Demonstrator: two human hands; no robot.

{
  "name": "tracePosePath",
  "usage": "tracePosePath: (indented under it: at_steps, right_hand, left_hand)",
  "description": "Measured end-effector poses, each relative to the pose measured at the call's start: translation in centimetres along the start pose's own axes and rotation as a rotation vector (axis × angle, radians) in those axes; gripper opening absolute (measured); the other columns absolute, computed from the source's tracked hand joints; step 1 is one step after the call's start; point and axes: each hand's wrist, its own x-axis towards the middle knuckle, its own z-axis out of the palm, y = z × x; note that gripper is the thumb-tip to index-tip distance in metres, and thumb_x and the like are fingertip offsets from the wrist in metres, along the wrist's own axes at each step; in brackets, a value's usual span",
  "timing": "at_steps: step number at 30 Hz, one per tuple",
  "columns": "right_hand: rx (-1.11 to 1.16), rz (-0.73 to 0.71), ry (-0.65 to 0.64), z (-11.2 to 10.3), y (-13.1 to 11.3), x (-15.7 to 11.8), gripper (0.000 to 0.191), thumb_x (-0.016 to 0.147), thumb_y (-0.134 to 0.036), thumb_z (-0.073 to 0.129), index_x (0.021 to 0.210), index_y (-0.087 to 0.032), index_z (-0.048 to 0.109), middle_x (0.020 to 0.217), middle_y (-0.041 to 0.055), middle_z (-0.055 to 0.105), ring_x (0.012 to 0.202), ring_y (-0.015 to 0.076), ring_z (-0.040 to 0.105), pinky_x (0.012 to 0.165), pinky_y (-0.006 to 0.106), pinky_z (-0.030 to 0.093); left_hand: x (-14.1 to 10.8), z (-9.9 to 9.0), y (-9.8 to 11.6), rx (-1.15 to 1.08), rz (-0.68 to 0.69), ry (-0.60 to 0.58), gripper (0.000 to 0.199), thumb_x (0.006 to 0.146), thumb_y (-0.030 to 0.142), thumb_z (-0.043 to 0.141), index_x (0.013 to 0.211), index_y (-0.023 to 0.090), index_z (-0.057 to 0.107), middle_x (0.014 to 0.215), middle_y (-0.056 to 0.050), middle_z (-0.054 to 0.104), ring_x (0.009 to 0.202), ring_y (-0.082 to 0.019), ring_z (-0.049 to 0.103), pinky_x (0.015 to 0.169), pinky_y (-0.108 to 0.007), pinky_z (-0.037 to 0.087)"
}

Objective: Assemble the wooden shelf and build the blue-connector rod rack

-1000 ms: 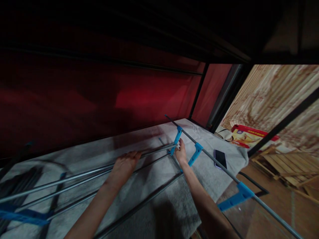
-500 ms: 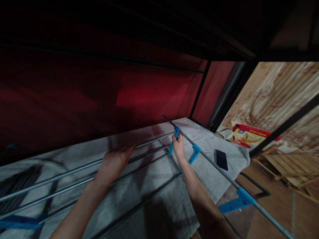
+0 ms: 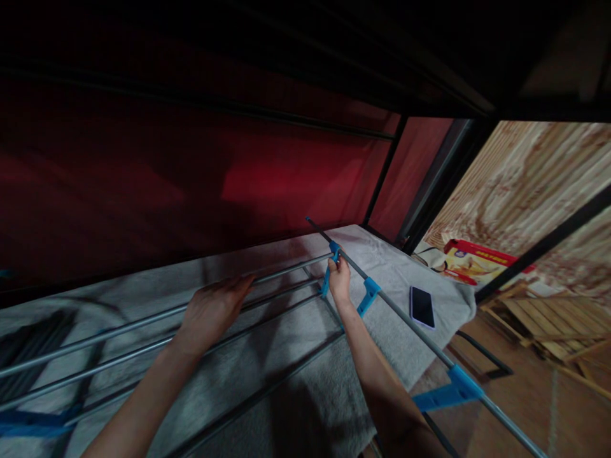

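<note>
My left hand (image 3: 214, 313) is closed over the uppermost of several parallel grey metal tubes (image 3: 133, 323), its fingertips hidden behind it. At the far end of that tube, my right hand (image 3: 340, 280) grips a blue plastic bracket (image 3: 326, 280) between thumb and fingers. This bracket joins the tube to a long metal pole (image 3: 410, 323) that slants from the back towards the lower right. More blue brackets sit along the pole, one beside my right wrist (image 3: 369, 296) and a larger one (image 3: 449, 392) nearer me. Another blue bracket (image 3: 33, 423) lies at the lower left.
Grey cloth (image 3: 300, 356) covers the surface beneath the rack. A phone (image 3: 422, 307) lies on it at right. Dark tubes (image 3: 35, 343) are at left. Beyond the black frame (image 3: 439, 184) are a red-and-yellow box (image 3: 482, 264) and slatted wood (image 3: 548, 324).
The whole view has shifted slightly, with the hands and rack appearing a little further left. Both hands keep the same holds.
</note>
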Motion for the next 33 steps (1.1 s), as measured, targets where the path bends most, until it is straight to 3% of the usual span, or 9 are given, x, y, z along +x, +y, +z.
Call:
tracePosePath:
  at_steps: [16,27,33]
  right_hand:
    - [-0.036,-0.023,-0.046,-0.2,-0.3,-0.5,0.046,0.09,-0.034,0.049,0.132,-0.02,0.059,0.129,0.0085,0.066,0.128,0.0237,0.054,0.118,0.045,0.033]
    - [-0.076,-0.013,-0.041,0.1,0.1,-0.7,0.042,0.091,-0.035,0.049,0.128,-0.019,0.061,0.123,0.0102,0.068,0.119,0.0238,0.059,0.114,0.044,0.038]
    - [0.027,0.064,-0.13,-0.5,1.9,-1.1,0.047,0.083,-0.028,0.05,0.129,-0.021,0.059,0.124,0.0079,0.068,0.12,0.0237,0.06,0.109,0.044,0.043]
  left_hand:
    - [-0.2,-0.2,-0.5,-0.039,0.0,0.021,0.044,0.1,0.034,0.034,0.129,0.024,0.065,0.115,-0.01,0.075,0.089,-0.028,0.072,0.071,-0.036,0.052]
    - [0.2,0.1,-0.7,0.018,-0.003,-0.04,0.043,0.099,0.03,0.036,0.13,0.023,0.065,0.115,-0.011,0.075,0.087,-0.028,0.072,0.071,-0.036,0.051]
    - [-0.9,0.9,1.0,0.064,0.178,0.214,0.041,0.096,0.022,0.047,0.135,0.021,0.06,0.129,-0.015,0.066,0.113,-0.032,0.063,0.097,-0.049,0.047]
